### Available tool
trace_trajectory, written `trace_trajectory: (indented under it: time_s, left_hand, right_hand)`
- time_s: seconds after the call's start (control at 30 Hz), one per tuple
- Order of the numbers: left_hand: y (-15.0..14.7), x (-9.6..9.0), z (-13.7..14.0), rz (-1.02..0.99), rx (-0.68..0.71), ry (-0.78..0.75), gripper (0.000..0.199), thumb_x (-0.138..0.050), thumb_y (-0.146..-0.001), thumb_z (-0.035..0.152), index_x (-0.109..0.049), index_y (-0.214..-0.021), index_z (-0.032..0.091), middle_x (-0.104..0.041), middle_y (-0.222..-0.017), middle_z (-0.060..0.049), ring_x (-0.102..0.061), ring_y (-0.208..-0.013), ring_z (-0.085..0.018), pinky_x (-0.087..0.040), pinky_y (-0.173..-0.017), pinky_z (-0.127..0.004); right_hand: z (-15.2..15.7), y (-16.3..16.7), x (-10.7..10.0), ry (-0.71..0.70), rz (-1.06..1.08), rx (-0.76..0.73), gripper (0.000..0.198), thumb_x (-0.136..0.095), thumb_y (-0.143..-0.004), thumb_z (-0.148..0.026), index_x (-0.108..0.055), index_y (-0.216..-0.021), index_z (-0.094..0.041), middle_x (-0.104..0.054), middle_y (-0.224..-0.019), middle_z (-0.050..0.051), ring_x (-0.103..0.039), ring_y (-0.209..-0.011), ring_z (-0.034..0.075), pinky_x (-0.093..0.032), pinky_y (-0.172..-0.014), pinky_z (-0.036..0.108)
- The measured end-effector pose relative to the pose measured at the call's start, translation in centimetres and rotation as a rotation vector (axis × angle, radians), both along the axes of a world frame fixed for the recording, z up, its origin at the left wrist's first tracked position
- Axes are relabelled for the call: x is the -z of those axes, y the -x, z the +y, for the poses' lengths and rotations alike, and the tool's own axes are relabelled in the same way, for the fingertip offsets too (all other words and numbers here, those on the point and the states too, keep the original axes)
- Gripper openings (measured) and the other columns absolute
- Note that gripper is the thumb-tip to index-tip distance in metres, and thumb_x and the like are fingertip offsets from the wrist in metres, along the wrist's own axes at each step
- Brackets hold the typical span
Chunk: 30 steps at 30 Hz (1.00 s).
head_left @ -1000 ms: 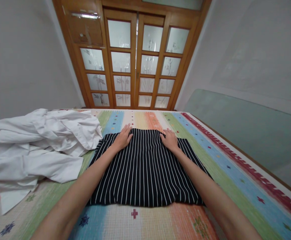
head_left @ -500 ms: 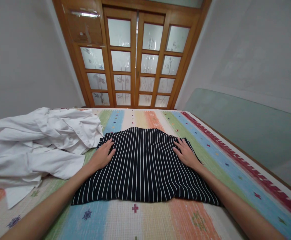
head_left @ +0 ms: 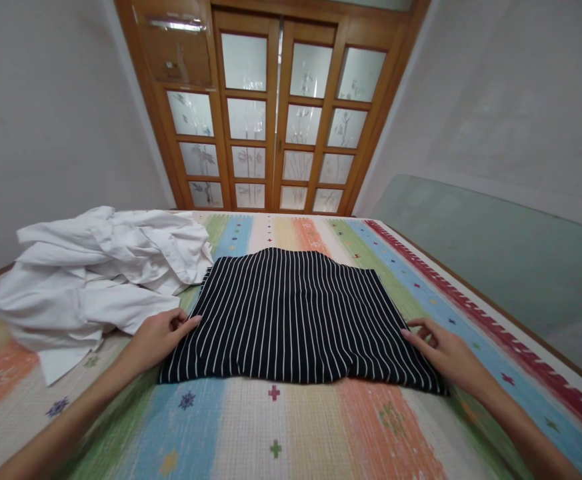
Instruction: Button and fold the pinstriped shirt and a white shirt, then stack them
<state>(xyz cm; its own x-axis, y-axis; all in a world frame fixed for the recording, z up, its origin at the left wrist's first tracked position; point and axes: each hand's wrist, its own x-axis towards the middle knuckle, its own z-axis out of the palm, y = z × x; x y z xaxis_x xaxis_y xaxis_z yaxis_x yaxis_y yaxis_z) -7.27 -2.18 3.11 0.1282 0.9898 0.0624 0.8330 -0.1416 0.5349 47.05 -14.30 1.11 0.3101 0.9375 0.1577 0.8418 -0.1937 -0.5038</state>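
Note:
A black garment with thin white stripes (head_left: 295,320) lies folded flat on the patterned bedspread, its near edge slightly wavy. At its left side my left hand (head_left: 163,337) is closed, thumb on top of the edge and fingers curled in. My right hand (head_left: 443,347) pinches the opposite side edge between thumb and fingers. Just beyond my left hand, a crumpled white shirt (head_left: 105,267) lies in a loose heap, close to the garment's far left corner.
The multicoloured striped bedspread (head_left: 251,433) covers the bed. A pale green board (head_left: 471,233) runs along the right side by the wall. Wooden doors with glass panes (head_left: 275,133) stand beyond the bed's far end.
Both hands, previously lying spread on the garment's upper corners, have slid outward and nearer to me. Their fingers have closed at the side edges. The view has shifted slightly.

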Motion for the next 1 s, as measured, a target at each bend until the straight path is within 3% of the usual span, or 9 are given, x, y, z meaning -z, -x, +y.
trace_trajectory:
  time_s: [0.23,0.37,0.47,0.57,0.67,0.77,0.87,1.0]
  left_hand:
    - [1.0,-0.8,-0.5,-0.159,0.083,0.162,0.049,-0.060,-0.062,0.068,-0.048,-0.056,0.022,-0.046,-0.050,0.004,-0.046,-0.053,-0.015,-0.032,-0.052,-0.024]
    - [1.3,-1.5,-1.2,-0.353,0.077,0.283,0.051,-0.063,-0.063,0.070,-0.045,-0.063,0.022,-0.042,-0.046,0.008,-0.037,-0.042,-0.011,-0.027,-0.044,-0.022]
    - [1.6,-1.6,-2.2,-0.524,0.069,0.452,0.048,-0.063,-0.070,0.068,-0.049,-0.076,0.022,-0.031,-0.036,0.012,-0.024,-0.031,-0.007,-0.021,-0.036,-0.020]
    - [1.9,-1.5,-2.9,-0.687,0.011,0.562,0.052,-0.072,-0.067,0.062,-0.053,-0.093,0.021,-0.052,-0.046,0.008,-0.047,-0.036,-0.011,-0.036,-0.037,-0.021]
    - [2.3,-1.3,-3.1,-0.799,-0.069,0.547,0.062,-0.081,-0.060,0.054,-0.052,-0.103,0.021,-0.070,-0.074,-0.002,-0.070,-0.067,-0.021,-0.056,-0.059,-0.029]
    - [2.8,-0.9,-3.4,-0.753,-0.079,0.510,0.059,-0.080,-0.058,0.058,-0.053,-0.095,0.022,-0.072,-0.074,-0.004,-0.072,-0.069,-0.024,-0.059,-0.065,-0.034]
    - [3.3,-0.3,-3.9,-0.614,-0.049,0.538,0.058,-0.076,-0.057,0.065,-0.050,-0.085,0.022,-0.070,-0.060,-0.002,-0.068,-0.053,-0.022,-0.056,-0.052,-0.031]
    - [3.6,0.3,-4.9,-0.500,0.039,0.586,0.064,-0.072,-0.061,0.067,-0.052,-0.101,0.022,-0.063,-0.052,0.002,-0.057,-0.037,-0.017,-0.042,-0.035,-0.023]
  right_hand:
    - [-2.4,-0.3,-0.6,0.104,0.292,0.042,0.056,-0.070,-0.057,-0.070,-0.068,-0.085,-0.022,-0.063,-0.065,0.002,-0.058,-0.057,0.019,-0.046,-0.049,0.029]
    - [-3.5,-0.1,-1.6,0.183,0.448,0.034,0.047,-0.077,-0.055,-0.065,-0.063,-0.070,-0.022,-0.050,-0.049,-0.003,-0.043,-0.042,0.012,-0.031,-0.036,0.024]
    - [-4.2,-0.2,-1.7,0.155,0.621,0.075,0.049,-0.075,-0.059,-0.065,-0.059,-0.077,-0.022,-0.035,-0.040,-0.009,-0.030,-0.035,0.008,-0.022,-0.033,0.021]
    - [-4.8,-0.5,-1.4,0.100,0.794,0.094,0.051,-0.071,-0.065,-0.067,-0.054,-0.087,-0.024,-0.031,-0.039,-0.012,-0.022,-0.031,0.006,-0.017,-0.032,0.019]
    - [-5.2,-0.7,-1.3,0.128,0.874,0.084,0.051,-0.072,-0.065,-0.064,-0.050,-0.089,-0.024,-0.052,-0.047,-0.005,-0.035,-0.032,0.009,-0.029,-0.033,0.022]
    - [-5.6,-0.6,-1.4,0.161,0.888,0.052,0.050,-0.078,-0.061,-0.058,-0.052,-0.085,-0.023,-0.065,-0.063,0.002,-0.048,-0.040,0.011,-0.041,-0.039,0.025]
    - [-6.0,-0.3,-1.3,0.192,0.869,0.080,0.049,-0.080,-0.059,-0.053,-0.052,-0.085,-0.022,-0.061,-0.054,-0.001,-0.044,-0.037,0.010,-0.036,-0.035,0.022]
    - [-6.5,0.1,-0.7,0.277,0.814,0.109,0.046,-0.075,-0.063,-0.057,-0.053,-0.083,-0.022,-0.049,-0.039,-0.005,-0.038,-0.032,0.010,-0.029,-0.032,0.019]
